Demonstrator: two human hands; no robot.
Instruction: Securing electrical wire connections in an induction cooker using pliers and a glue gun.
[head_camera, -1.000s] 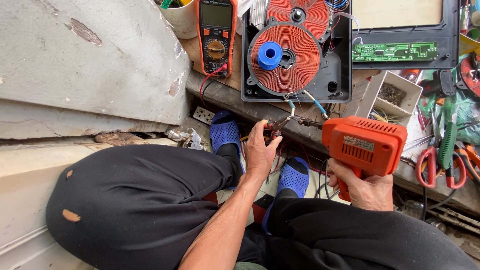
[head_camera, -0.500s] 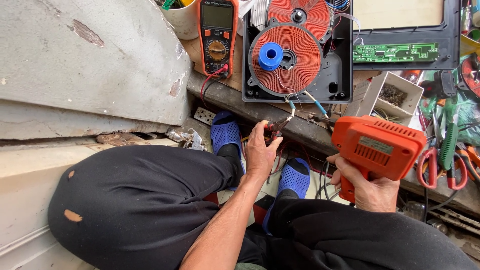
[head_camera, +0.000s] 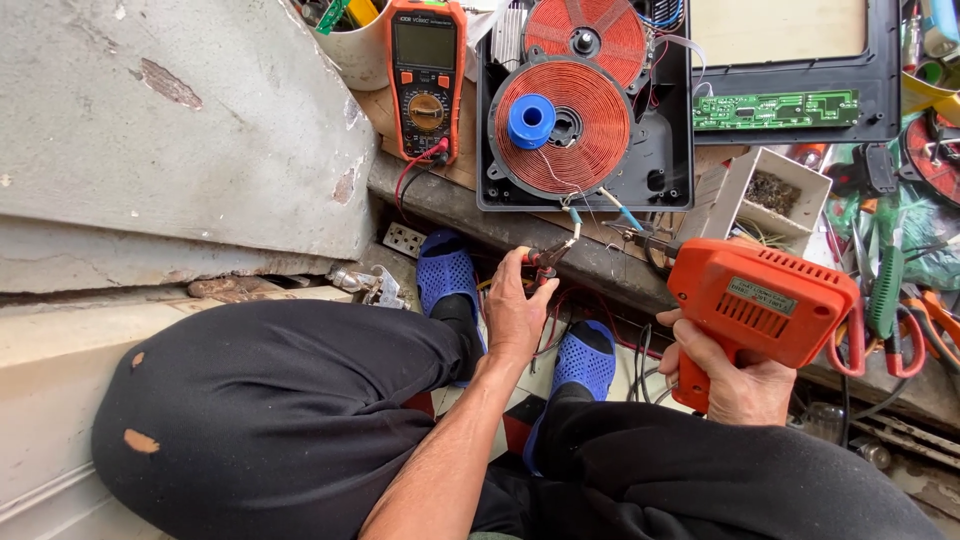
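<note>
white box holds dark bits, perhaps screws

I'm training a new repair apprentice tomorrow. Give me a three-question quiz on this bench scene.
1. True or false: the right hand holds the orange soldering gun.
2. What does the left hand grip? A) small pliers B) a screwdriver C) a brush
3. Fill in: a blue solder spool sits on the copper ____ of the opened cooktop.

Key: 1 true. 2 A, the small pliers, pointing at the wires coming from the coil. 3 coil.
</note>
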